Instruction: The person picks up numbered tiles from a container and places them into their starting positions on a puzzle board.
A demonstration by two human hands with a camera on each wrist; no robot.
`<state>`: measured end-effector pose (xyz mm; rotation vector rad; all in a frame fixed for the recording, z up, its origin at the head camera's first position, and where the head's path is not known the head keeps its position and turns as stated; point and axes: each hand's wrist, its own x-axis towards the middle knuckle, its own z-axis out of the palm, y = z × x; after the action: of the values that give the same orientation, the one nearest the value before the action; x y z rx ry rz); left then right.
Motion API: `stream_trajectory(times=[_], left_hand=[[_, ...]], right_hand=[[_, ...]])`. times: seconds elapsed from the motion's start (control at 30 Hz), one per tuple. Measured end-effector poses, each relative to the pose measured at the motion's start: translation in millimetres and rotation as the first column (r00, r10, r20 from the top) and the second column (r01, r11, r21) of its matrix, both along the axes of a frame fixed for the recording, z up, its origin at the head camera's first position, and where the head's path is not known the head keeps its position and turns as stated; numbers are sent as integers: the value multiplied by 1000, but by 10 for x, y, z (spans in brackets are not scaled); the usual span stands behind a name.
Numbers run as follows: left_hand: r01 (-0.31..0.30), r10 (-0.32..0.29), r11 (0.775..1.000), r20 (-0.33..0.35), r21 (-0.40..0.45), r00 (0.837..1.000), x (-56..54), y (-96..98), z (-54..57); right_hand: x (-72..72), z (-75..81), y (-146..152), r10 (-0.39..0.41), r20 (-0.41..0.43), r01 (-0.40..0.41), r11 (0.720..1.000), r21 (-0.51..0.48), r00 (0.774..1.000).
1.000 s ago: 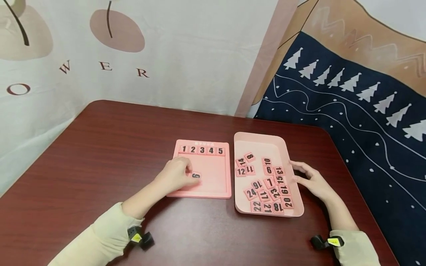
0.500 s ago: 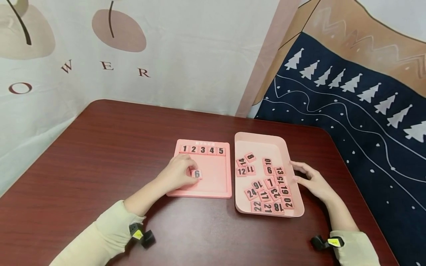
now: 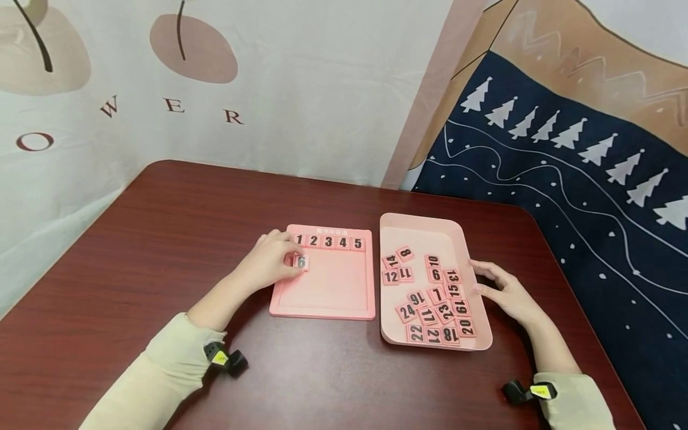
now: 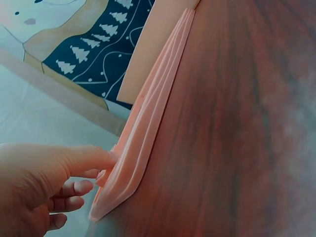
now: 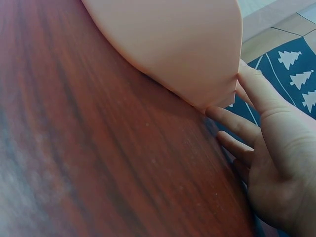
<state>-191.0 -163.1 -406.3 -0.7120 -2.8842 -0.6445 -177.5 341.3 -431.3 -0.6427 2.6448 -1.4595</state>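
My left hand (image 3: 267, 261) pinches a small square tile marked 6 (image 3: 301, 263) between thumb and fingers. The tile is over the left side of the pink square board (image 3: 329, 292), just below the tile marked 1. A row of tiles (image 3: 328, 241) numbered 1 to 5 runs along the board's top. In the left wrist view, the fingertips meet the board's raised edge (image 4: 140, 143), and the tile is mostly hidden. My right hand (image 3: 507, 292) touches the outer right wall of the shallow pink tray (image 3: 419, 234), fingers loosely extended; the right wrist view shows this contact.
Several loose number tiles (image 3: 427, 316) lie in the tray at various angles, mostly in its lower half. Board and tray stand side by side on a dark red-brown table (image 3: 344, 382), with a narrow gap between them. A printed cloth (image 3: 322, 89) hangs behind the table.
The left hand has turned the 6 tile upright and moved it left and up the board to below the 1 tile. The right hand stays at the tray.
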Motion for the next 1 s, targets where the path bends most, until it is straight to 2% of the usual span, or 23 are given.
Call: stream_trajectory(times=[0.17,0.47,0.77,1.0], left_hand=[[-25,25,1000,33,-18,999,-48,-58,-19],[-46,45,999,92,8,995,-68,-137,-16],[-73,69,991,36,110,997,-73,-129,-60],[-108,105,987,36,119,994,-77,-104,-65]], right_hand=[[-6,-15,5,5,-3,-5,1000,-6,1000],[-2,-27,1,11,-10,-12,1000,-19,1000],[-14,-40,31,9,2,-9,1000,-18,1000],[-19,-35,30,10,1,-10,1000,-13,1000]])
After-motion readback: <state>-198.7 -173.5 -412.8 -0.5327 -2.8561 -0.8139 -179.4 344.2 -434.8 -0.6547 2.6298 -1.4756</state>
